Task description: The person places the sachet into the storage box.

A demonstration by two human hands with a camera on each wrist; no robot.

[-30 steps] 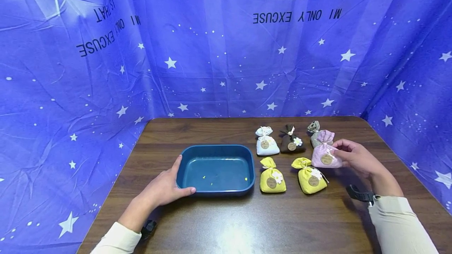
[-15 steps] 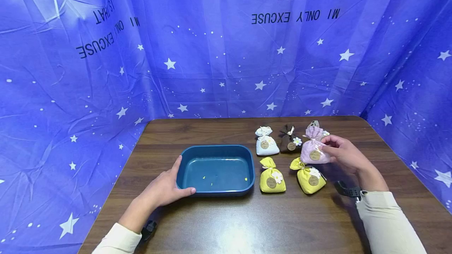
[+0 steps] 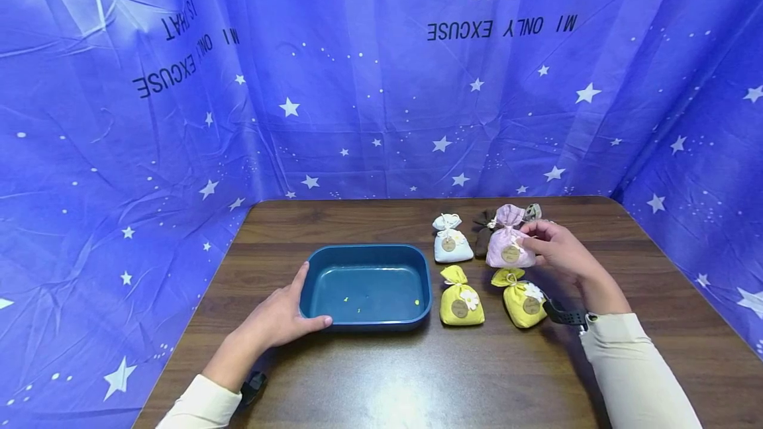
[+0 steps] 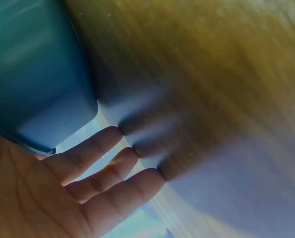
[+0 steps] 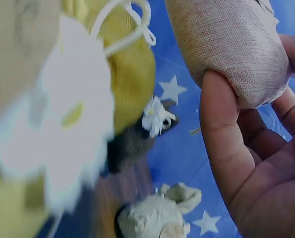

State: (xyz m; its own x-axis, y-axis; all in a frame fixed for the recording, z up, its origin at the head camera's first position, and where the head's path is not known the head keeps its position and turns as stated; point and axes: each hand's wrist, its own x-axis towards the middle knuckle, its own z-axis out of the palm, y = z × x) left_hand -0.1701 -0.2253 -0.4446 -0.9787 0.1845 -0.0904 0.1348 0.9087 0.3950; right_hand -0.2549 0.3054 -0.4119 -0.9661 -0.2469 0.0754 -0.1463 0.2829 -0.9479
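My right hand (image 3: pixel 560 250) pinches a pink drawstring sachet (image 3: pixel 505 249), its body between thumb and fingers, held up in front of a brown sachet (image 3: pixel 483 243). In the right wrist view, the thumb presses into the cloth of the pink sachet (image 5: pixel 231 44). My left hand (image 3: pixel 275 315) lies at the left end of a blue rectangular basin (image 3: pixel 365 324), index finger at its left side and thumb at the front rim. The left wrist view shows the other fingers (image 4: pixel 122 193) straight, tips down at the table beside the basin (image 4: pixel 38 84).
Two yellow sachets (image 3: pixel 461 306) (image 3: pixel 524 303) lie right of the basin. Behind them are a white sachet (image 3: pixel 453 247) and a grey-beige one (image 5: pixel 152 218), mostly hidden in the head view. A blue star-print cloth (image 3: pixel 381 118) hangs around the wooden table (image 3: pixel 334 376).
The right hand has carried the pink sachet leftward, from in front of the grey-beige sachet to in front of the brown one. The left hand and basin have stayed put.
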